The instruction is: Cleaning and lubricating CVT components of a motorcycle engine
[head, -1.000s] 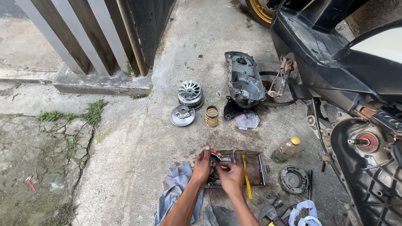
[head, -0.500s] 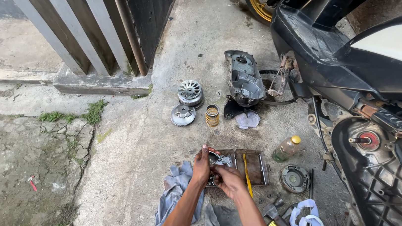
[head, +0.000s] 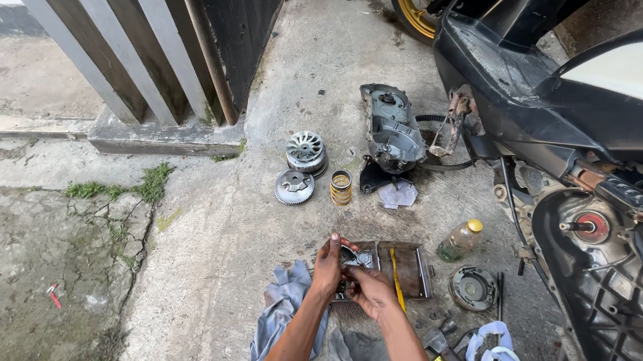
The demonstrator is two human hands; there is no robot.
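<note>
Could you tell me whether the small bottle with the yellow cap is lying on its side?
No, the bottle stands upright on the concrete, its yellow cap on top, just right of the rusty tray.

Bottle [head: 460, 240] right of tray [head: 412, 271]

Both hands, left hand [head: 327, 267] and right hand [head: 368, 287], grip a small metal part [head: 356, 258] over a rusty tray [head: 406, 268] on the concrete floor [head: 253, 221]. Grey rag [head: 281, 312] lies beside the left forearm. Scooter [head: 579, 152] stands at right.
</note>
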